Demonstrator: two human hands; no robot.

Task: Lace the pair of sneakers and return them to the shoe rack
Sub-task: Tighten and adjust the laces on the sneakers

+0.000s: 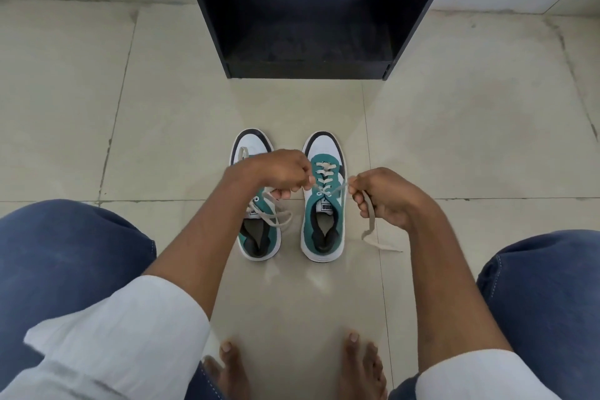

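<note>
Two teal-and-white sneakers stand side by side on the floor, toes pointing at the rack. The right sneaker [323, 221] has its beige lace [324, 177] crossed through the eyelets. My left hand [276, 172] pinches one end of that lace and partly hides the left sneaker [256, 237]. My right hand [383, 196] pinches the other end, and the tail [370, 230] hangs down to the floor. Both ends are pulled out sideways. The left sneaker's lace [276, 217] lies loose over its tongue.
A black shoe rack [308, 10] with bare shelves stands straight ahead against the wall. Beige floor tiles [97, 107] lie all around. My knees in blue jeans [58, 253] flank the shoes, and my bare feet [292, 367] rest near the bottom edge.
</note>
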